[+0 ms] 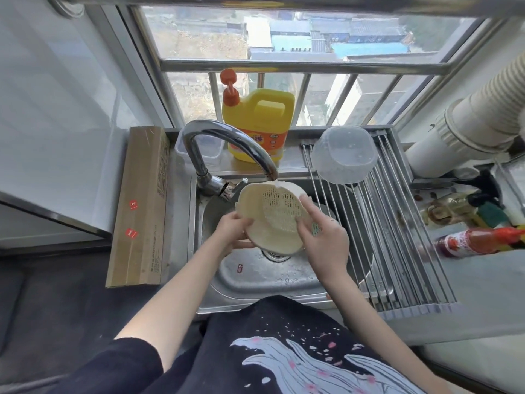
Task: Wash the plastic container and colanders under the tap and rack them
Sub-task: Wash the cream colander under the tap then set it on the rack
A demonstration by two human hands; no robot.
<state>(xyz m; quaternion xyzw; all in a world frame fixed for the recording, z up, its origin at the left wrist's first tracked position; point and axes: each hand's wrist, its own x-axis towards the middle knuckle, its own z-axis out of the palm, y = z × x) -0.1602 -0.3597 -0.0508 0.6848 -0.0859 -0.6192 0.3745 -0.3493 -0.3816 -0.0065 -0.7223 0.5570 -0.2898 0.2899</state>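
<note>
A cream plastic colander [265, 214] is tilted on its side over the steel sink [255, 277], right under the chrome tap [227, 149]. Water runs from the spout onto its upper rim. My left hand [233, 231] grips its lower left rim. My right hand [321, 237] holds the right side, fingers reaching into the perforated bowl. A clear plastic container [345, 156] lies tipped on the roll-up steel rack [397, 237] at the back right of the sink.
A yellow detergent jug [258, 129] with an orange pump stands on the sill behind the tap, beside a clear box [210, 150]. A long cardboard box [142, 206] lies left of the sink. A red sauce bottle [477, 241] and other bottles lie at the right, under a white duct [468, 123].
</note>
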